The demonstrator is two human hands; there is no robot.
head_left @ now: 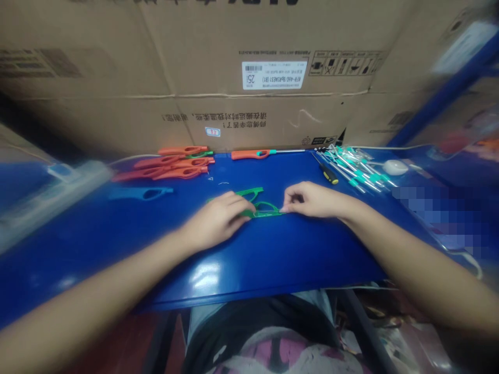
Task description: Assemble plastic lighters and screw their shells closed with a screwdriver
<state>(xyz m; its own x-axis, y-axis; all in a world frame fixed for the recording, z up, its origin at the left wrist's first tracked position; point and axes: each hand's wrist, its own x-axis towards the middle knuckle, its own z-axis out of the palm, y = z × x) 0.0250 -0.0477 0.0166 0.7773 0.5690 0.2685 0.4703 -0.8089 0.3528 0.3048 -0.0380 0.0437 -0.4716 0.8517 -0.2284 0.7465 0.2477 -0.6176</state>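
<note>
My left hand (pixel 222 218) rests over the table with its fingers closed on a green lighter casing (pixel 266 213), a long-necked utility lighter handle with a loop-shaped trigger opening. At the casing's right tip, the thumb and forefinger of my right hand (pixel 307 199) are pinched together. Whether a small part sits between those fingertips is too small to make out. Just behind lies a second green casing piece (pixel 255 192), partly hidden by my left hand.
Orange lighter casings (pixel 171 167) are piled at the back left, near a blue casing (pixel 144 194). An orange lighter with a metal rod (pixel 249 154) lies along the cardboard (pixel 218 52). Metal rods with teal ends (pixel 354 169) and a screwdriver (pixel 329 175) lie at the back right.
</note>
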